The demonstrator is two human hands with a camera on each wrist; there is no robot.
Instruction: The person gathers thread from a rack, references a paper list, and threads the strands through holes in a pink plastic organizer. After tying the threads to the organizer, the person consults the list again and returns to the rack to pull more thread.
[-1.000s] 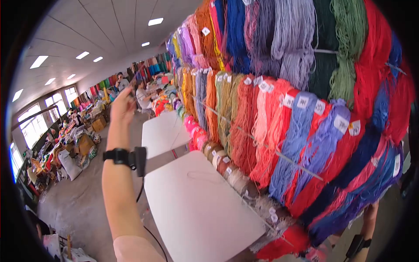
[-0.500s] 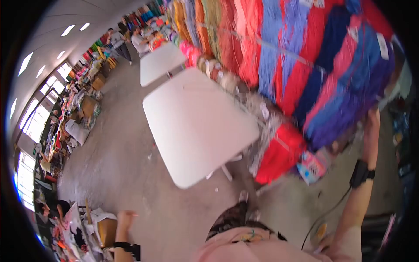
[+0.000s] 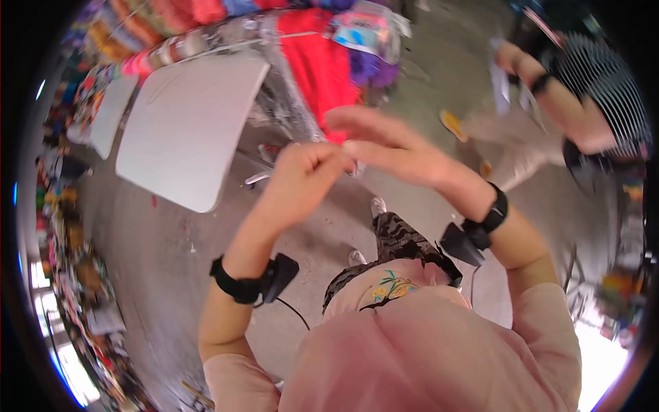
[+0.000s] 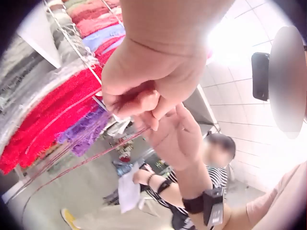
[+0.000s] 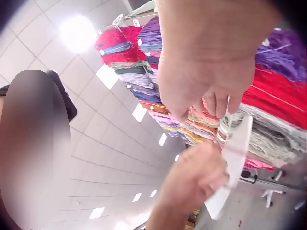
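In the head view my two hands meet in front of my chest. My left hand (image 3: 302, 178) has its fingers curled in, and thin dark-red thread (image 4: 105, 151) trails from its fingertips down to the left in the left wrist view. Beside it, my right hand (image 3: 398, 147) has its fingers extended, the thumb right at the left fingertips. The right palm (image 4: 175, 143) shows partly behind the left hand. Hanks of red yarn (image 3: 312, 62) hang just beyond the hands. Where the thread's end lies is hidden between the fingers.
A white tabletop (image 3: 192, 130) stands at the left, beside racks of coloured yarn. A plastic packet (image 3: 364, 34) rests by the red and purple yarn. Another person in a striped shirt (image 3: 597, 82) is close on the right. Piled goods (image 3: 82, 275) line the far left.
My view has swung down and to the right. The left hand, earlier raised and then lowered at the left, and the right hand, earlier by the yarn, have come together before me.
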